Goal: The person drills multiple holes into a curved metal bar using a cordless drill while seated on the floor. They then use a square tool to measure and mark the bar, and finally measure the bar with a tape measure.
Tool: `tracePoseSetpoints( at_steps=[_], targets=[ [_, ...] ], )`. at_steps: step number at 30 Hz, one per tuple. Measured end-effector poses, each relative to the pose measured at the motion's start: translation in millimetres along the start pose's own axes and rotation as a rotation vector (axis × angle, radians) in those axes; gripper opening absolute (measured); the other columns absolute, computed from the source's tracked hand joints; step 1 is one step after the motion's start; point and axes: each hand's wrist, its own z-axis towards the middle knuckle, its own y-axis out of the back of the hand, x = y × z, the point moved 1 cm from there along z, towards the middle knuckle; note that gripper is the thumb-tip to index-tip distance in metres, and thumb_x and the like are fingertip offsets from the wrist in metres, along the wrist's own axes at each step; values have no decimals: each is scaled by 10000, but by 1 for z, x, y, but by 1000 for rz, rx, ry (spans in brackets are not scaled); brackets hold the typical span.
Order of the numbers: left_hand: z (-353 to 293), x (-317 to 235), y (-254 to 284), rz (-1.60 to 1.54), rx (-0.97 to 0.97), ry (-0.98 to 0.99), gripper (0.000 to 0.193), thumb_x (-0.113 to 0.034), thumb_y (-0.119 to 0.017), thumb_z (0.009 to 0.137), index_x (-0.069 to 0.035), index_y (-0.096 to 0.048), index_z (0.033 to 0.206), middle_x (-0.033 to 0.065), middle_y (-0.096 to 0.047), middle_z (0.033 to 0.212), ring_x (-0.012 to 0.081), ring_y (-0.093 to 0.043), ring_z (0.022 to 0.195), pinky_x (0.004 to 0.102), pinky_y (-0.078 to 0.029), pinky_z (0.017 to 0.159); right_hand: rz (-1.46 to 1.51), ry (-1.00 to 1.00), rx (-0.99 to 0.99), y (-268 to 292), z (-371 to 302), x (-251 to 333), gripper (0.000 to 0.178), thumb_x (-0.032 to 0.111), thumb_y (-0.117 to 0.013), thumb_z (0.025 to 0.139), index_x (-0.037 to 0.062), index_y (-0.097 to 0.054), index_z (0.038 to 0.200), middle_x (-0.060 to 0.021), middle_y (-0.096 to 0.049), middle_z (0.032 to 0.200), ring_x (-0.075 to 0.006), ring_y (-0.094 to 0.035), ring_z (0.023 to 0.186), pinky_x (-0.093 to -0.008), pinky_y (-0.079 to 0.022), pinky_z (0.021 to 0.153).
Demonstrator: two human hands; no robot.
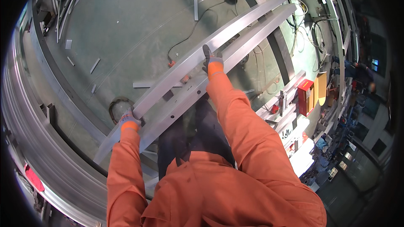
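the left hand (pixel 128 120) is closed around the near end of two long aluminium profiles (pixel 219 50), held side by side above the green floor (pixel 134 25). the right hand (pixel 211 61) grips them further along, fingers over the top. beyond that grip the profiles run on toward a black cable (pixel 189 38).

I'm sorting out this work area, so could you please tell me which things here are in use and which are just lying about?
In use:
- long aluminium frame, two joined rails
- left hand, gripping its near end
- right hand, gripping further along

Lying about:
- red box at the right
- short metal offcuts on the green floor
- black cable
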Motion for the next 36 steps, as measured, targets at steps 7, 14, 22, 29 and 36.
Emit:
tracePoseSetpoints(
  at_steps=[7,14,22,29,36],
  targets=[
    [-92,-5,40,-1,-227,-151,833,-263,-812,729,-152,-554,1513,159,-667,1385,376,-644,1258,466,-501,1107,161,-217,-78,0,-33,58,844,505,-928,724,0,-641,1337,-146,-709,1131,-337,-690,905,-428,-574,804],
    [-207,53,-25,-129,-611,-382,835,-140,-815,644,-68,-590,1445,198,-604,1451,446,-548,1337,536,-419,1158,302,157,157,85,-106,-14,424,264,-845,864,-40,-733,1136,-105,-749,951,-251,-694,817,-385,-557,770],
    [-301,63,-115,-204,-454,-485,776,-98,-748,681,-44,-580,1436,206,-599,1462,437,-549,1345,558,-391,1168,834,-20,250,198,-198,-92,119,119,-751,973,26,-703,1029,-78,-719,914,-228,-706,805,-361,-598,717],
    [-243,20,-204,-168,-309,-457,837,-243,-823,739,-100,-525,1509,177,-584,1493,408,-548,1357,514,-419,1168,545,-241,172,215,-93,-147,460,154,-883,847,-8,-653,1212,-142,-711,952,-328,-696,812,-470,-593,701],
    [-159,-18,-193,30,20,-127,820,-400,-802,830,-172,-487,1552,150,-554,1516,356,-553,1382,495,-462,1145,-66,-211,-116,145,1,-158,772,341,-988,717,-78,-665,1279,-203,-762,1174,-356,-704,1001,-435,-537,906]
  ],
)
